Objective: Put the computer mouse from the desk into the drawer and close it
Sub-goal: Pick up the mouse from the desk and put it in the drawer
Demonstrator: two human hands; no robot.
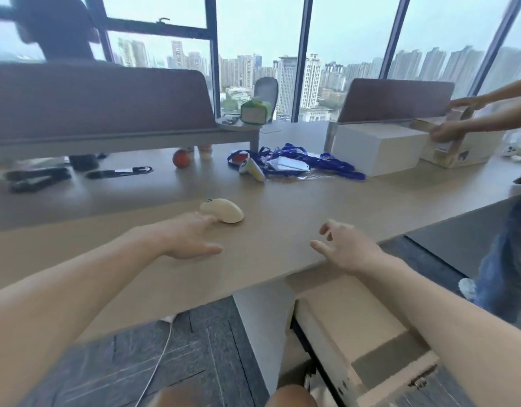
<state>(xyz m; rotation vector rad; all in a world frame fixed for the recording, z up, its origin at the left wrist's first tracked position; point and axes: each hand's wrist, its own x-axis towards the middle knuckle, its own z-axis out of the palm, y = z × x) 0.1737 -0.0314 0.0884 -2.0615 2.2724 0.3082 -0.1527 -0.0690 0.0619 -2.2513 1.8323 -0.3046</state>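
A cream-coloured computer mouse (pixel 224 210) lies on the tan desk (pixel 282 218), a little left of centre. My left hand (pixel 191 236) reaches over the desk with its fingers spread, and the fingertips touch the mouse's near side without gripping it. My right hand (pixel 346 248) hovers at the desk's front edge, open with curled fingers and holding nothing. Below that edge the drawer (pixel 368 345) stands pulled out under my right forearm, with its inside partly visible.
Blue lanyards and cards (pixel 294 163) lie behind the mouse, with a white handheld device (pixel 252 168) and an orange ball (pixel 181 158). Black items (pixel 39 177) sit at far left. White boxes (pixel 377 148) stand right, where another person's hands (pixel 447 130) handle a carton. Grey dividers line the back.
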